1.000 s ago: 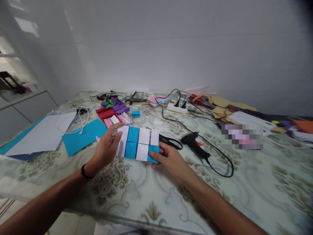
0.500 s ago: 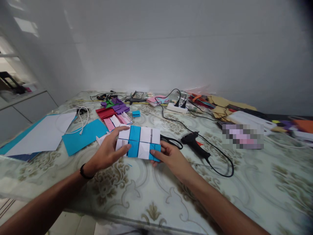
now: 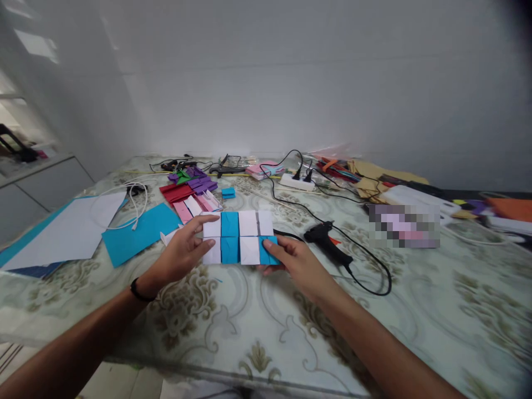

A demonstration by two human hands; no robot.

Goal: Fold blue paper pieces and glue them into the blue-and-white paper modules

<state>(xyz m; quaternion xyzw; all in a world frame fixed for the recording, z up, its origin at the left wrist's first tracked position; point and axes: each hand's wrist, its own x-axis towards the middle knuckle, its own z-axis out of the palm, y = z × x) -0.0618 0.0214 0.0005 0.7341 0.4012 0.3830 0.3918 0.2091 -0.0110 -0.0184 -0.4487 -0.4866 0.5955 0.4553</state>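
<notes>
Between my hands is a folded paper piece (image 3: 249,246), made of white and blue panels in two rows, held up above the table. My left hand (image 3: 189,244) grips its left end, thumb on the front and fingers at the upper edge. At the lower right corner my right hand (image 3: 288,255) pinches a blue panel with the thumb in front; its other fingers are partly hidden behind. Just right of that hand lies a black glue gun (image 3: 328,244) with an orange trigger. A small blue folded paper (image 3: 228,193) rests beyond the piece.
Folded papers in red (image 3: 177,192), purple and pink lie behind my left hand. Blue sheet (image 3: 141,233) and white sheet (image 3: 75,227) are at left. A power strip (image 3: 297,182) with black cords stands at the back; a phone-like blurred object (image 3: 405,226) lies right.
The two rows of panels now line up more evenly, the lower row having shifted right. My left thumb has moved left toward the piece's end. The view has turned slightly right.
</notes>
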